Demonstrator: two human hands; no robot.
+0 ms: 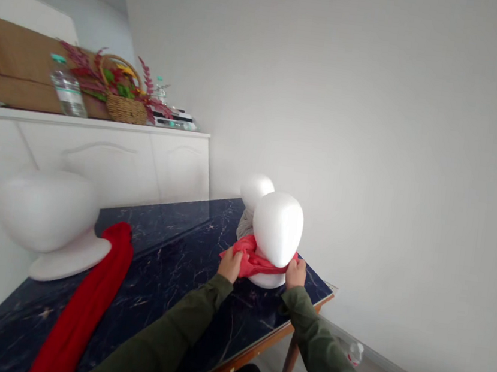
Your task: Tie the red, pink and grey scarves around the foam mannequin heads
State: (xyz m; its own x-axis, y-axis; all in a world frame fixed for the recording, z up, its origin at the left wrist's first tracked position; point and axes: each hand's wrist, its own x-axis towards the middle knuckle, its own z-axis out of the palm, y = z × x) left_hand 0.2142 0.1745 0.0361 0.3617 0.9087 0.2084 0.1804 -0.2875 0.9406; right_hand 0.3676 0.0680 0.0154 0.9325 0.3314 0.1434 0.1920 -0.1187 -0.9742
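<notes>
A white mannequin head (pixel 278 226) stands on its round base near the right end of the table. Around its neck lies a light red scarf (pixel 259 264), bunched in folds. My left hand (pixel 230 264) grips the scarf at the left of the neck, fingers closed on the cloth. On the other side, my right hand (pixel 295 274) is closed on the scarf's right part. Directly behind stands a second mannequin head (pixel 256 190) with a grey scarf (pixel 245 224) about its neck, partly hidden by the front head.
The dark blue marble-patterned table (pixel 160 272) has a wooden edge. At left, another mannequin head (pixel 46 209) stands by a long red scarf (pixel 93 306). A white cabinet (pixel 110 166) behind bears a bottle (pixel 69 88) and flower basket (pixel 125 109). A wall (pixel 391 167) rises at right.
</notes>
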